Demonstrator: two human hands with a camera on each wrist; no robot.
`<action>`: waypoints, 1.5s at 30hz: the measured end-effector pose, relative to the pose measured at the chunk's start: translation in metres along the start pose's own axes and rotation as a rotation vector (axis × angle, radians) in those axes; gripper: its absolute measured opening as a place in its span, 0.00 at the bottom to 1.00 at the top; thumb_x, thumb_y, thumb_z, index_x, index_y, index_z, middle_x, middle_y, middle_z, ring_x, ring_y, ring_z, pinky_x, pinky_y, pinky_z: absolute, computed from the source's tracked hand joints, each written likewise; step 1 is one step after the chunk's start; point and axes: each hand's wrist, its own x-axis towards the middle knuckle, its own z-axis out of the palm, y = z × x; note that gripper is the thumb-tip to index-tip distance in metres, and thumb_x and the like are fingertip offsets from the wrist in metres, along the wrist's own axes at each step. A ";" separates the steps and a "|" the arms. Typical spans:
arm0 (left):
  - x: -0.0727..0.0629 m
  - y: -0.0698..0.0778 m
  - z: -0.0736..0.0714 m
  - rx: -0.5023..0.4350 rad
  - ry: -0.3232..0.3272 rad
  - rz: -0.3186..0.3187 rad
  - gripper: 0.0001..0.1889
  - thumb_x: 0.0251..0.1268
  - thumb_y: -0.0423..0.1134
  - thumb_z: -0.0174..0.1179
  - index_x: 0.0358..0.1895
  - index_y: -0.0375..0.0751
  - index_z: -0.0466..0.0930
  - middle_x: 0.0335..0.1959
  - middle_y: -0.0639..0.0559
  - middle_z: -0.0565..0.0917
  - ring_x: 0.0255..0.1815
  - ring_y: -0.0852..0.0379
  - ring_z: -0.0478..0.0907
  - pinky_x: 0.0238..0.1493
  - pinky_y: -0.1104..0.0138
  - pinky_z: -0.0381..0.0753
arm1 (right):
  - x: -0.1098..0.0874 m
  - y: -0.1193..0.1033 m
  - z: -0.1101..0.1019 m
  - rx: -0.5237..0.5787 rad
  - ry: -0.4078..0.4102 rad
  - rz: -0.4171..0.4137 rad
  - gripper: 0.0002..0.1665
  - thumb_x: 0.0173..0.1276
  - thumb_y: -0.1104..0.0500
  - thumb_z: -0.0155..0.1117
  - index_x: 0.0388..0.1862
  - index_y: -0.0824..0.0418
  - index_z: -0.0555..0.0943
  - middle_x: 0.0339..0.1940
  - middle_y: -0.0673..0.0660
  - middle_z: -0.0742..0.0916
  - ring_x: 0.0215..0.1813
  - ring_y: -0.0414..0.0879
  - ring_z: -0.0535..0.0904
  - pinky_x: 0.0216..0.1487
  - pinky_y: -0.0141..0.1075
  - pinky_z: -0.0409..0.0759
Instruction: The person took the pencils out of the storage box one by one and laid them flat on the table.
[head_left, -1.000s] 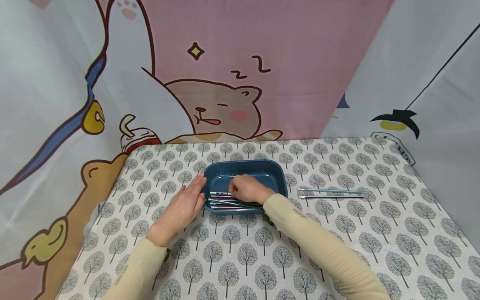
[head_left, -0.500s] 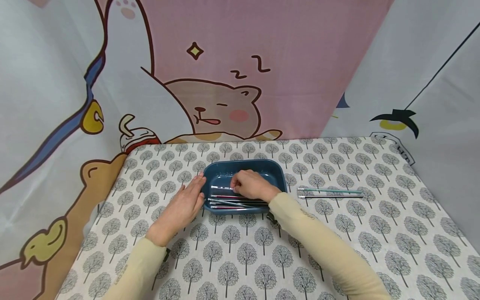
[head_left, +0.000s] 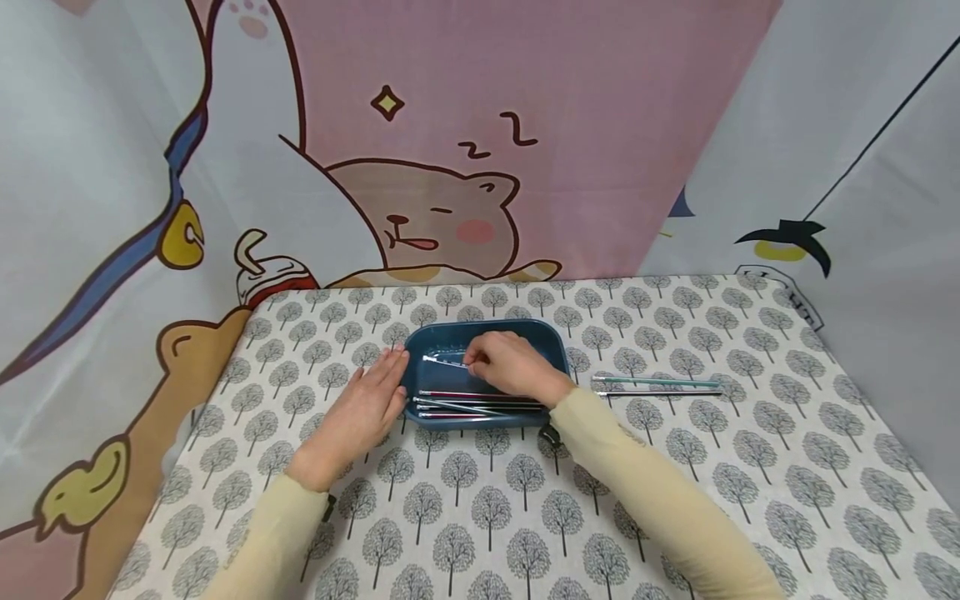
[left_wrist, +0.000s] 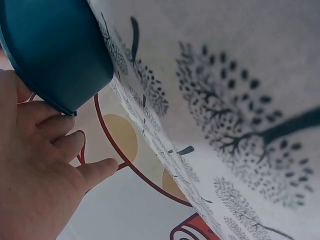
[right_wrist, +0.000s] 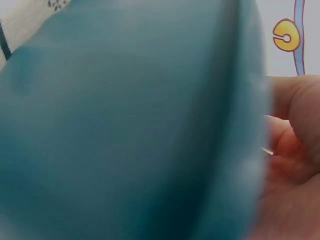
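Observation:
A dark blue tray (head_left: 435,333) sits on the table, also filling much of the right wrist view as a blurred tray wall (right_wrist: 125,115). My left hand (head_left: 366,406) touches its left rim with extended fingers; the left wrist view shows that hand (left_wrist: 40,165) against the tray's outside (left_wrist: 60,55). Over the tray's inside, my right hand (head_left: 510,363) pinches a white-and-dark patterned pencil (head_left: 444,361), its silver-tipped end pointing left. Several other pencils (head_left: 465,403) lie along the tray's near side, some crossing. The right fingertips are mostly hidden in the right wrist view.
Right of the tray, a light green pencil (head_left: 656,382) and a black pencil (head_left: 667,393) lie side by side on the tree-print tablecloth (head_left: 495,517). A cartoon-print curtain (head_left: 585,150) hangs behind and beside the table.
My right hand has moved away from the near-side pencils toward the tray's back and slightly right, bringing the patterned pencil with it. The left hand stays at the rim.

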 end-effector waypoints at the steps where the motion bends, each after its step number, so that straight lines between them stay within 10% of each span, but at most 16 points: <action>1: 0.001 -0.001 0.000 0.004 -0.001 0.004 0.30 0.84 0.44 0.46 0.81 0.35 0.56 0.83 0.42 0.55 0.82 0.38 0.55 0.75 0.35 0.59 | -0.001 -0.001 -0.001 0.004 0.009 -0.002 0.07 0.76 0.62 0.66 0.48 0.60 0.88 0.39 0.48 0.88 0.35 0.40 0.79 0.43 0.38 0.82; 45: 0.003 -0.004 0.001 -0.042 -0.004 0.041 0.28 0.85 0.40 0.45 0.81 0.32 0.57 0.83 0.42 0.55 0.81 0.40 0.57 0.74 0.36 0.62 | -0.091 0.014 -0.056 -0.007 0.299 -0.188 0.09 0.73 0.62 0.69 0.50 0.57 0.89 0.39 0.45 0.86 0.37 0.39 0.77 0.38 0.40 0.78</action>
